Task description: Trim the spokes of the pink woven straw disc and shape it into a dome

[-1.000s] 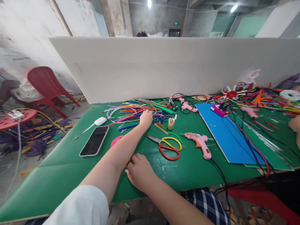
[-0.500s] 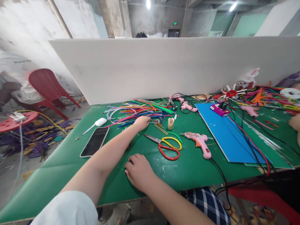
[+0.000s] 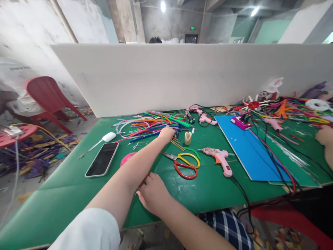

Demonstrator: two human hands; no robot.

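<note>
My left hand reaches to the right front edge of a pile of coloured pipe cleaners. Its fingers are drawn together and point down among the stems; whatever they grip is hidden. Nearer the front edge, my right hand rests on the green table, thumb apart from loosely bent fingers, with nothing visible in it. My left forearm covers part of its fingertips. Beyond that forearm lies a round pink piece, partly hidden. Scissors with red and yellow handles lie right of my hands, beside several thin brown sticks.
A phone and a white spoon-shaped tool lie at left. To the right are a small beige cup, a pink glue gun, a blue board and black cables. Another person's hand shows at far right.
My left hand has shifted slightly right along the pile's edge. The pink piece has come into view beside my left forearm. My right hand stays nearly in place.
</note>
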